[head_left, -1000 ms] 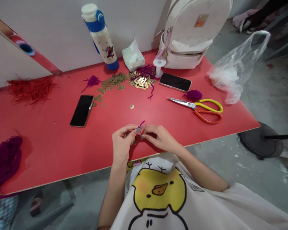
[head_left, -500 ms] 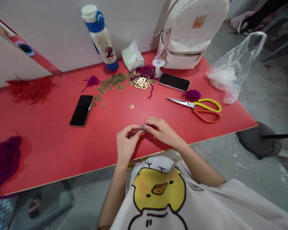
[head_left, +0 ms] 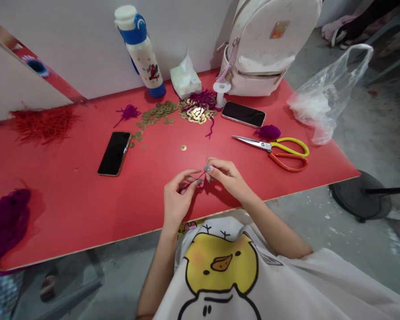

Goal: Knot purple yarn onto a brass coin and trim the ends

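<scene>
A thin purple yarn strand [head_left: 202, 175] runs between my two hands above the red table [head_left: 146, 182]. My left hand [head_left: 180, 195] pinches it between thumb and fingers, with part of the strand inside the palm. The fingertips of my right hand [head_left: 225, 175] are closed on the other part of the strand, up and to the right. A single brass ring-shaped coin [head_left: 183, 147] lies just beyond my hands. Farther back are brass coins in a loose heap [head_left: 158, 113] and coins strung with purple yarn [head_left: 197, 113].
Scissors [head_left: 270, 149] and a small purple yarn ball [head_left: 269, 132] lie right, near a phone [head_left: 243, 114] and a white spool [head_left: 222, 91]. Another phone [head_left: 114, 153] is left. A bottle [head_left: 142, 53], tissues [head_left: 186, 81], backpack [head_left: 263, 53] and plastic bag [head_left: 323, 102] stand behind. Purple yarn [head_left: 8, 222] sits far left.
My right hand has moved a little up and to the right, away from my left. A stretch of purple strand now shows between the fingertips, which were together before.
</scene>
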A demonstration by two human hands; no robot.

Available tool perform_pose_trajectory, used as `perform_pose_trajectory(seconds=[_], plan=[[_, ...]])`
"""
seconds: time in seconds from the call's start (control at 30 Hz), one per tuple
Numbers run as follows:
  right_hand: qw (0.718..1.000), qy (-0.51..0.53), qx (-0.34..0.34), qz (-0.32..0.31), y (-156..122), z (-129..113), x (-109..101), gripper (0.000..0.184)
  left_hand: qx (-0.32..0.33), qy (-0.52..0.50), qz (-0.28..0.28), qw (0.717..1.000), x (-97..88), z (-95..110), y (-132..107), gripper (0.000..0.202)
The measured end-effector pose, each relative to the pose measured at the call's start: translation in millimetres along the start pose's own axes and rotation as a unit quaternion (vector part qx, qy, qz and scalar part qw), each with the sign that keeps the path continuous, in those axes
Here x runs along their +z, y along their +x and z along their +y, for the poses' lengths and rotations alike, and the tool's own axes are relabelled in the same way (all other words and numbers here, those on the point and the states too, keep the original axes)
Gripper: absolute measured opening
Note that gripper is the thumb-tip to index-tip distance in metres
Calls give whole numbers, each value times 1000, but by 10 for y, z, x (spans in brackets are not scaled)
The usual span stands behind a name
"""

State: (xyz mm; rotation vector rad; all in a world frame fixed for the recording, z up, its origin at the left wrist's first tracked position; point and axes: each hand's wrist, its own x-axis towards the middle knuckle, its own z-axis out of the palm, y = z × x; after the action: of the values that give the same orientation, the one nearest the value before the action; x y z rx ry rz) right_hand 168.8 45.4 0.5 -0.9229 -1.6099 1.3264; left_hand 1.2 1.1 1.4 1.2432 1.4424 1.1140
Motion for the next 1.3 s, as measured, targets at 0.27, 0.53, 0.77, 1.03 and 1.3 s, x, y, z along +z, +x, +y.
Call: perform_pose_trajectory(seconds=[0.27, 0.53, 0.77, 1.03, 1.3], plan=[[990, -46, 94, -98, -131, 110, 178, 16, -16, -9, 101, 995, -52, -69, 56, 10], [936, -344, -49, -57, -118, -6, 39, 23, 128, 252, 77, 956, -116, -91, 14, 9], [979, -184, -83, -8, 4, 36, 3, 18, 179, 112, -10, 977, -174, -48, -1, 10], [997, -75, -36, 1, -94, 68, 219, 14, 95, -30, 177, 979, 55, -143, -55, 8], [978, -189, -21, -89, -71, -23, 97, 10, 85, -21, 114, 990, -10, -118, -30, 6]])
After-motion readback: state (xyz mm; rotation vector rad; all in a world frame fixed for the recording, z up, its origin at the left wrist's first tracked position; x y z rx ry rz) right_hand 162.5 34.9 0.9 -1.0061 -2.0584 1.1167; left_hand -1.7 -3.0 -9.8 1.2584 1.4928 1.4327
